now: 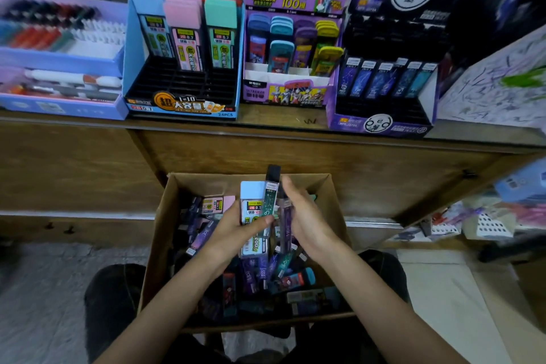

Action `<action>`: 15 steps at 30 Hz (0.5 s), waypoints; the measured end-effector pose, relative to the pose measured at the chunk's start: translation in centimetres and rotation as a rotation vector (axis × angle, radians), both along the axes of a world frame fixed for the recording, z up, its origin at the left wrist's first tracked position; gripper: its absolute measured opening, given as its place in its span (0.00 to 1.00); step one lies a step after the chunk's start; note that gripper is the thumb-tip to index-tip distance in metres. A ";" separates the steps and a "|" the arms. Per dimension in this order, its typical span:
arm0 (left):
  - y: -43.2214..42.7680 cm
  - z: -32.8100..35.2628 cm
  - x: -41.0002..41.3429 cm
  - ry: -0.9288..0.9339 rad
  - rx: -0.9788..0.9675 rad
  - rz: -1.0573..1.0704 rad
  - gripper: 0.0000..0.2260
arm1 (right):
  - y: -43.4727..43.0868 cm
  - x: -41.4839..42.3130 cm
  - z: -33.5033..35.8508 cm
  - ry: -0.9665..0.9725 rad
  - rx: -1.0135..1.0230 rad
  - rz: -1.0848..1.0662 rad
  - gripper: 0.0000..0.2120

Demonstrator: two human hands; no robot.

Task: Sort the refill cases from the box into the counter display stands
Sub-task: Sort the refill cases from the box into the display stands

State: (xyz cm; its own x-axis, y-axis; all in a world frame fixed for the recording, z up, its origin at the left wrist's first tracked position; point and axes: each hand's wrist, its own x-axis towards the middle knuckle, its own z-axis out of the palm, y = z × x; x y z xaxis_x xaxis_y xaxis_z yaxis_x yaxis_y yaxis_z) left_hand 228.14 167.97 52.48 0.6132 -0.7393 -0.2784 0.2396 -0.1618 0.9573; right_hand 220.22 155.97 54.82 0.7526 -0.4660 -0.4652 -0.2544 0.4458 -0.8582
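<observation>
A cardboard box [159, 227] on my lap holds several loose refill cases [283, 275]. My left hand [236, 226] grips a wide blue-capped case [251, 201] together with a slim black-capped teal case [271, 190]. Beside them my right hand [304, 216] holds a slim purple case [286, 224]. On the counter stand three displays: a blue stand [133, 68] with wide pastel cases, a purple middle stand [291, 91] with coloured rounded cases, and a dark purple stand [381, 124] with slim constellation cases.
A wooden counter [266, 154] rises just beyond the box. A blue tray of pens [59, 59] sits at the far left of the counter top. A scribbled white sheet [496, 91] lies at the right. More stock crowds a low shelf at the right.
</observation>
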 end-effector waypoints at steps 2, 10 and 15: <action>-0.2 1.2 0.3 -0.017 -0.008 -0.002 0.17 | -0.8 -0.2 1.2 -0.007 -0.040 -0.030 0.21; -2.1 7.1 1.3 -0.076 -0.128 0.010 0.22 | -5.7 -1.7 8.5 -0.250 -0.431 -0.070 0.04; -3.3 9.8 2.3 -0.112 -0.189 0.023 0.23 | -11.5 -2.9 14.9 -0.327 -0.755 -0.186 0.07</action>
